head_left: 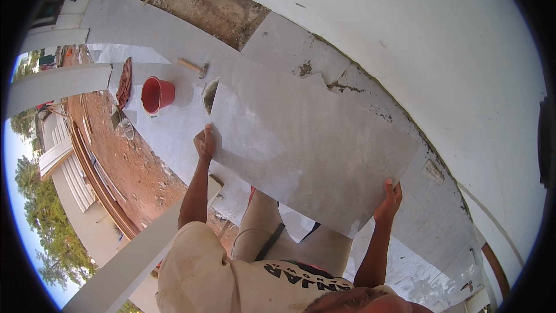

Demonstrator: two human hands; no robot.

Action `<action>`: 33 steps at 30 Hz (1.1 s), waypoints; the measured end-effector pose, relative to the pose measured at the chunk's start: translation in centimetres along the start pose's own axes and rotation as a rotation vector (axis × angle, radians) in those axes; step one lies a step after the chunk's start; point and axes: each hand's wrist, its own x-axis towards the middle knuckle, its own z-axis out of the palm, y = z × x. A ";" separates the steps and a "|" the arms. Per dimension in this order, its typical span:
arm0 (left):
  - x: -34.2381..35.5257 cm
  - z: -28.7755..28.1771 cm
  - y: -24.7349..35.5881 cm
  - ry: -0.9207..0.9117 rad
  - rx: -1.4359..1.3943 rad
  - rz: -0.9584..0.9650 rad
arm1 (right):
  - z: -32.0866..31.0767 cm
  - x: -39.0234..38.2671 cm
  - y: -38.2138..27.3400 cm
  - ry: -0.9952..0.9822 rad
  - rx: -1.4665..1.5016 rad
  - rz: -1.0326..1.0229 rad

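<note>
A white wall [405, 29] curves along the far right side of this porch, and grey tiles [139, 17] cover most of the floor, with a strip of bare dirt [202, 8] showing at the back. Out past the pale posts [63, 86] on the left I can see reddish soil [130, 153] and green trees [55, 220].

Right in front of the person is a big grey tile [313, 150], lying broadly across the space above the knees; I can't tell whether its far edge touches the floor. The left hand [205, 142] is curled closed around the left end of its near side. The right hand [389, 200] grips the opposite end, thumb on the upper face and the other fingers partly hidden by the edge.

Just beyond the tile's left corner there's a small rough hole [210, 97], and past that a hammer [189, 65] with a wooden handle lies flat. A red bucket [167, 94] stands to the left of the hammer, near a crumpled reddish cloth [124, 84].
</note>
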 end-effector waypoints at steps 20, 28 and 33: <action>-12.5 -6.5 8.8 0.062 -0.854 -0.568 | 2.9 -37.0 -26.0 -0.579 -0.504 -1.213; -22.0 -5.3 8.7 0.160 -0.977 -0.679 | -3.9 -38.6 -25.9 -0.775 -0.449 -1.437; -24.7 -4.8 8.2 0.234 -1.138 -0.692 | -6.9 -38.6 -26.1 -0.855 -0.413 -1.442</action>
